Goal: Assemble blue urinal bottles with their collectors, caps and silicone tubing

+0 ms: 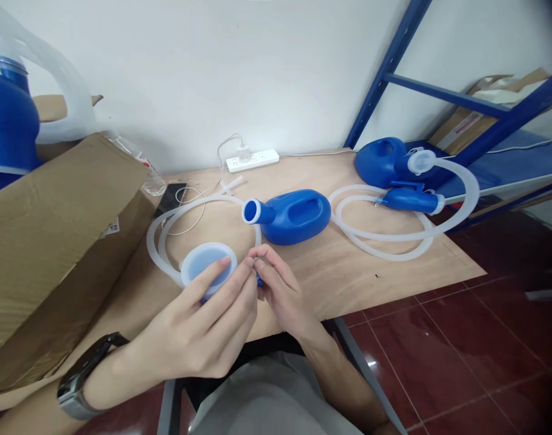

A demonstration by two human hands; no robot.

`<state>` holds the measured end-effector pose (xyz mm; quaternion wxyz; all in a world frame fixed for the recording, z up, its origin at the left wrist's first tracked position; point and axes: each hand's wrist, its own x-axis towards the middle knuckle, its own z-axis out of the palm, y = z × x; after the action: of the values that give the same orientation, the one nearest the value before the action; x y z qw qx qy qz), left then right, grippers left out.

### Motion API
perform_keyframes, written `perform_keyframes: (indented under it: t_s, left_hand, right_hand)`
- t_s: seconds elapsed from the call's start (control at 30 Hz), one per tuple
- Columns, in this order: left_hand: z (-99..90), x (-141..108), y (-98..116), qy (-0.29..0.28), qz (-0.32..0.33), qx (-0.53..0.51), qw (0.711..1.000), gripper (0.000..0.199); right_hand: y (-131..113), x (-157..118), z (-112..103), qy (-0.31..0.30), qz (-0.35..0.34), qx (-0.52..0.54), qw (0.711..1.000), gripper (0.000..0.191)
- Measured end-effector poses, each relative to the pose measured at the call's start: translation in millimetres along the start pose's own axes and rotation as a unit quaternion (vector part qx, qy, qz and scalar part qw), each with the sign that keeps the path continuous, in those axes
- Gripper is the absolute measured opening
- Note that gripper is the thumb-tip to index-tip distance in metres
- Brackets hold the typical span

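My left hand (212, 320) is closed around a blue funnel-like cup (209, 272) with a wide white rim, its fingers lying across the rim. The cup's open mouth faces up toward me. Against the left fingertips, my right hand (280, 290) pinches thumb and forefinger together on something too small to make out. A bit of blue shows just below that pinch, mostly hidden by the fingers. Beyond the hands, a blue urinal bottle (298, 216) lies on its side, its open neck turned left. A coiled clear tube (156, 241) passes behind the cup.
Another blue urinal bottle (379, 162) and a blue funnel (407, 199) with looped tubing lie at the right. A cardboard box (63, 241) fills the left side. Behind are a power strip (263, 159), a plastic bottle (151, 178) and a dark phone (171, 198). Blue shelving (448, 96) stands right.
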<state>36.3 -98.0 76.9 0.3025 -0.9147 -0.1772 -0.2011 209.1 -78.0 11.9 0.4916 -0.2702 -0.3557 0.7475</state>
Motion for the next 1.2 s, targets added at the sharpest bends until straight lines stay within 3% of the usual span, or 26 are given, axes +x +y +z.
perform_keyframes:
  t_s: [0.23,0.4,0.57,0.93,1.2]
  left_hand:
    - [4.8,-9.6,10.9,0.018,-0.056,-0.028,0.998,0.029]
    - [8.8,-7.5,11.2,0.043,-0.051,0.018,0.998,0.026]
    - [12.2,-6.8,12.8,0.022,-0.058,0.047,0.997,0.034]
    - [8.6,-5.9,10.8,-0.023,0.019,0.062,0.998,0.030]
    - [5.3,-3.9,9.1,-0.027,0.017,0.057,0.998,0.031]
  right_hand:
    - [2.1,-1.4,0.9,-0.030,0.000,-0.008,1.000,0.024]
    - [-1.3,-0.8,2.8,-0.034,-0.022,-0.021,0.999,0.023]
    - [-1.9,-0.7,3.0,-0.021,-0.025,-0.024,0.999,0.022]
    - [10.0,0.8,-2.7,-0.008,-0.024,-0.059,0.998,0.019]
    - [8.7,0.1,-4.6,-0.007,-0.015,-0.057,0.998,0.020]
